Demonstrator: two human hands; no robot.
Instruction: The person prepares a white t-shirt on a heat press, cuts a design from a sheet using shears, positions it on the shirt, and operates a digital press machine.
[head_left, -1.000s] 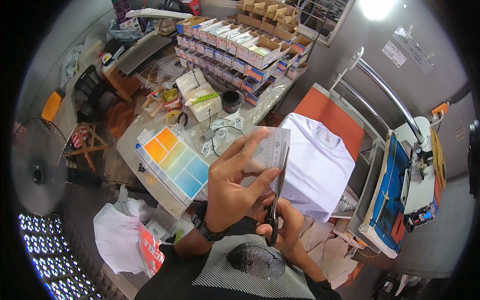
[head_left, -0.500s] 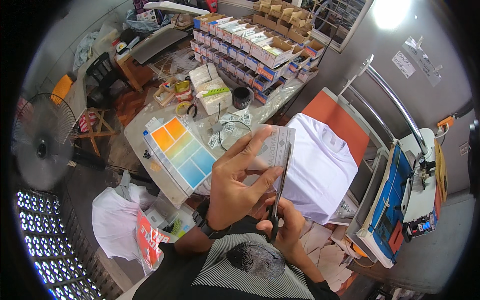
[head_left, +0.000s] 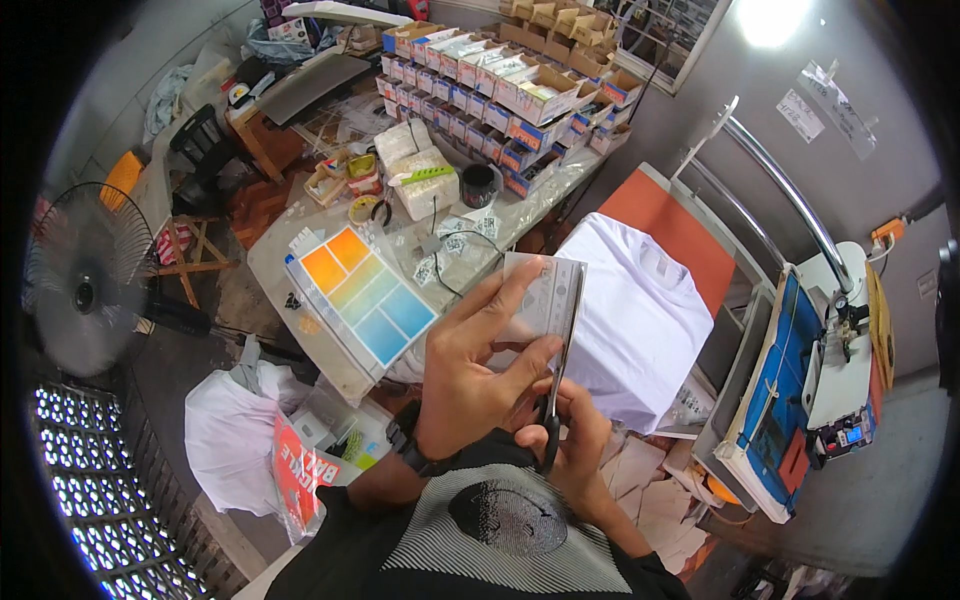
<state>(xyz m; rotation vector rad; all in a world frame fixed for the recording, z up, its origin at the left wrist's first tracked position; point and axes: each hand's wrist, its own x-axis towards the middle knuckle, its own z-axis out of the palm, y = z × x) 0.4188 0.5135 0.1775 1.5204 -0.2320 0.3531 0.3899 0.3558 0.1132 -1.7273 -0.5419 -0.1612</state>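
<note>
While left fingers point(head_left: 532, 364) hold film point(head_left: 544, 308), scissors point(head_left: 564, 366) line its edge — shirt point(head_left: 645, 325) beyond.

blk scissor handles point(head_left: 551, 440), gry-print clear sheet point(head_left: 556, 303), wht tee point(head_left: 632, 325), orange-to-blue chart point(head_left: 362, 297)

Lettering on red bag point(head_left: 300, 482), clear sheet point(head_left: 556, 296); handwriting on white wall note point(head_left: 800, 116).

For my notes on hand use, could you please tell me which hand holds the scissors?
The right hand holds the scissors by the black handles; the left hand pinches the clear sheet instead.
</note>
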